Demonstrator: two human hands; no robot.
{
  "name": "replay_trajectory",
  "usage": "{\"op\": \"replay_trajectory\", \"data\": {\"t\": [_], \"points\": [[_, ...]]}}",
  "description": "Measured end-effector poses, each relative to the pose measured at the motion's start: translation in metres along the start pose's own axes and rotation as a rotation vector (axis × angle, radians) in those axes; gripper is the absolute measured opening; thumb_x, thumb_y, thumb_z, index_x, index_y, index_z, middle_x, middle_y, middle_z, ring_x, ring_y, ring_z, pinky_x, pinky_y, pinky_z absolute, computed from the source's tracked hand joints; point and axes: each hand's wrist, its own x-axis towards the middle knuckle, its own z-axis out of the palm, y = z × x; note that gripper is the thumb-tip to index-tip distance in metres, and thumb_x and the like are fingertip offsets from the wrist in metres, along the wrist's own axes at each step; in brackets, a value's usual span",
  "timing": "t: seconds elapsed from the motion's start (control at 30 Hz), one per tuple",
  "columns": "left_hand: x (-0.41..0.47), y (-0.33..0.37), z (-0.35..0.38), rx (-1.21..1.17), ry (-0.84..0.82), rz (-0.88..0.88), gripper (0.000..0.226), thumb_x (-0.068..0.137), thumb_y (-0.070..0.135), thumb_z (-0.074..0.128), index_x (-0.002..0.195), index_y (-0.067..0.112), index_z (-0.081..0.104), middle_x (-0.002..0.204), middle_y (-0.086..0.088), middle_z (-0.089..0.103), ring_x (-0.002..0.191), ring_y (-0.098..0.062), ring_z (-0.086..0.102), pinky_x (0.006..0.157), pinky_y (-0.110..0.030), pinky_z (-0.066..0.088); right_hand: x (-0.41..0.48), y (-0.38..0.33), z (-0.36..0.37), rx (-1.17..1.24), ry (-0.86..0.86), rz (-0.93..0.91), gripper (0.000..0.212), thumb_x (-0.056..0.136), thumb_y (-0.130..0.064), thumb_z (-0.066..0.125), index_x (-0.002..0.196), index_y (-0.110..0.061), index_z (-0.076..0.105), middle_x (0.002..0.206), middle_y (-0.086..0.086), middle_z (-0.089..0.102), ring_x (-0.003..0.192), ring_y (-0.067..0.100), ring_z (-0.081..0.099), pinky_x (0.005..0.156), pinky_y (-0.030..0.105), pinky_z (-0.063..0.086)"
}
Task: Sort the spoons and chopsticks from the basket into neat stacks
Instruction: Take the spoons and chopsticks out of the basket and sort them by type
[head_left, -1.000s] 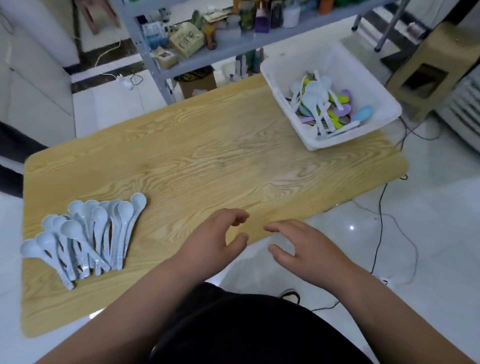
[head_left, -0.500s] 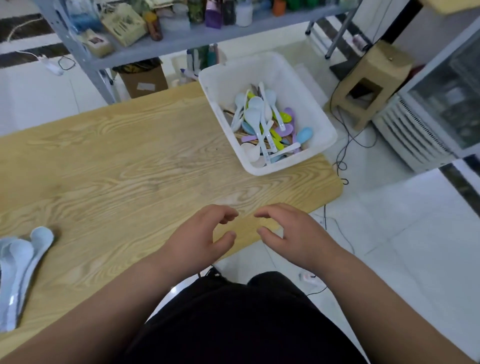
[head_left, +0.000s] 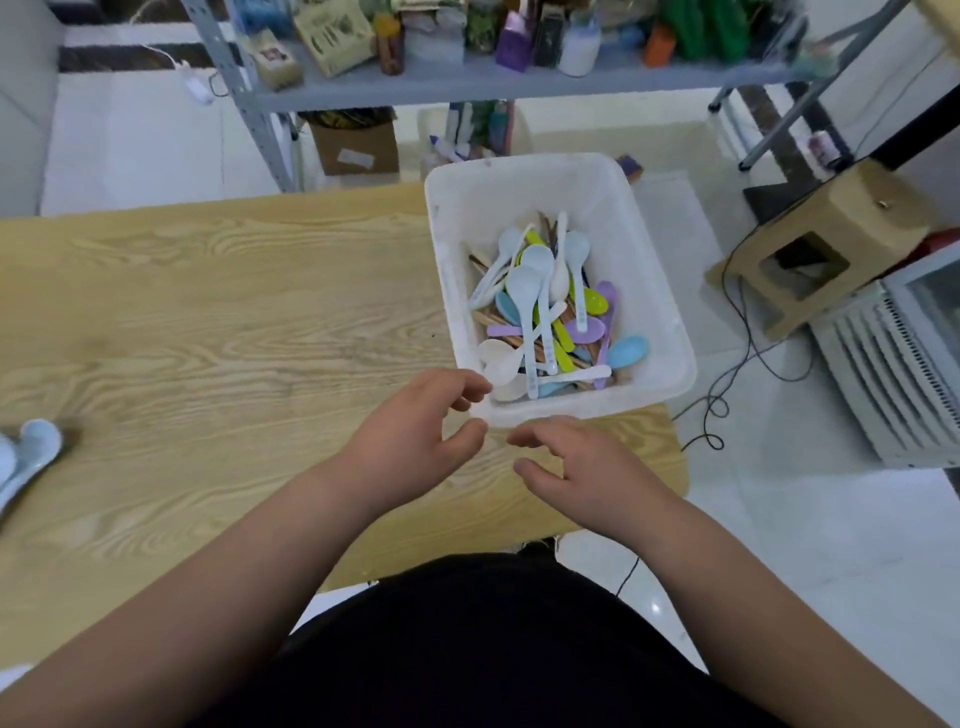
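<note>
A white plastic basket (head_left: 660, 291) sits at the right end of the wooden table (head_left: 218, 322). Inside lies a jumble of pale blue, white, purple, yellow-green spoons (head_left: 540, 306) over wooden chopsticks (head_left: 498, 318). My left hand (head_left: 415, 431) hovers just in front of the basket's near left corner, fingers curled and apart, holding nothing. Beside it, my right hand (head_left: 576, 467) is empty too, fingers spread, just short of the basket's front wall. The edge of a pale blue spoon stack (head_left: 26, 462) shows at the far left.
A grey metal shelf (head_left: 498, 83) crowded with bottles and boxes stands behind the table. A cardboard box (head_left: 358, 148) sits under it. On the right are a wooden stool (head_left: 831, 244), a white louvred appliance (head_left: 898, 374) and black cables (head_left: 727, 384) on the floor.
My view has swung right, so the basket now sits centre and the sorted spoons have slid to the left edge. Both hands have moved forward to the basket's front, still empty.
</note>
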Motion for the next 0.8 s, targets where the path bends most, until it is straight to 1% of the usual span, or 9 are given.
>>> {"op": "replay_trajectory", "data": {"t": [0.23,0.37,0.43,0.5,0.53,0.57,0.63,0.67,0.8], "points": [[0.032,0.043,0.047,-0.031,0.143,-0.216,0.03,0.091,0.025,0.064,0.12,0.031,0.06,0.108,0.022,0.057,0.102,0.003,0.057,0.09,-0.021,0.049,0.051,0.071,-0.066,0.002,-0.05,-0.154,0.026,0.095,-0.034,0.062,0.12,-0.029,0.065,0.116,-0.014,0.064,0.107,0.0,0.055,0.093,0.024,0.046],[0.05,0.06,0.079,-0.027,0.154,-0.291,0.03,0.092,0.025,0.062,0.122,0.031,0.059,0.111,0.02,0.059,0.103,0.003,0.057,0.089,-0.019,0.049,0.083,0.102,-0.089,-0.02,-0.036,-0.149,0.024,0.095,-0.032,0.059,0.118,-0.027,0.065,0.117,-0.008,0.065,0.104,0.011,0.061,0.09,0.038,0.052],[0.058,0.065,0.091,-0.029,0.159,-0.324,0.03,0.092,0.025,0.061,0.122,0.031,0.059,0.112,0.019,0.059,0.103,0.003,0.057,0.089,-0.02,0.05,0.1,0.112,-0.096,-0.019,-0.022,-0.11,0.026,0.095,-0.028,0.058,0.119,-0.021,0.065,0.116,-0.002,0.061,0.092,0.018,0.067,0.082,0.04,0.056],[0.065,0.068,0.1,-0.022,0.147,-0.355,0.03,0.093,0.026,0.06,0.122,0.031,0.059,0.112,0.018,0.059,0.103,0.003,0.057,0.089,-0.022,0.05,0.118,0.119,-0.099,-0.013,-0.01,-0.073,0.027,0.094,-0.024,0.054,0.119,-0.02,0.063,0.116,0.0,0.057,0.074,0.022,0.069,0.068,0.036,0.057],[0.071,0.068,0.102,-0.016,0.143,-0.368,0.029,0.093,0.025,0.06,0.122,0.03,0.059,0.111,0.018,0.059,0.101,0.002,0.057,0.088,-0.023,0.051,0.127,0.122,-0.099,-0.037,-0.003,-0.054,0.03,0.094,-0.024,0.053,0.122,-0.021,0.061,0.118,0.002,0.056,0.078,0.023,0.068,0.066,0.033,0.055],[0.078,0.067,0.102,-0.006,0.141,-0.383,0.028,0.093,0.025,0.06,0.121,0.029,0.059,0.11,0.016,0.06,0.099,0.002,0.058,0.087,-0.025,0.051,0.136,0.125,-0.098,-0.076,0.0,-0.041,0.034,0.094,-0.025,0.052,0.127,-0.021,0.059,0.122,0.004,0.055,0.091,0.024,0.065,0.07,0.033,0.053],[0.097,0.061,0.099,0.035,0.132,-0.424,0.029,0.093,0.024,0.06,0.122,0.027,0.059,0.11,0.012,0.061,0.094,-0.001,0.06,0.086,-0.028,0.052,0.154,0.13,-0.093,-0.177,-0.023,-0.019,0.04,0.096,-0.028,0.051,0.135,-0.02,0.053,0.131,0.008,0.052,0.118,0.028,0.053,0.085,0.038,0.051],[0.109,0.057,0.096,0.065,0.123,-0.448,0.032,0.093,0.023,0.059,0.125,0.025,0.058,0.113,0.009,0.062,0.094,-0.004,0.06,0.085,-0.027,0.051,0.163,0.132,-0.089,-0.225,-0.044,-0.004,0.041,0.097,-0.03,0.05,0.137,-0.019,0.051,0.135,0.01,0.049,0.124,0.03,0.048,0.091,0.04,0.05],[0.16,0.031,0.096,0.194,0.029,-0.575,0.04,0.094,0.02,0.055,0.134,0.015,0.053,0.125,0.0,0.061,0.109,-0.02,0.06,0.082,-0.026,0.042,0.187,0.139,-0.07,-0.369,-0.099,0.066,0.029,0.098,-0.022,0.05,0.124,-0.012,0.054,0.134,0.015,0.043,0.127,0.036,0.042,0.108,0.047,0.038]]}}
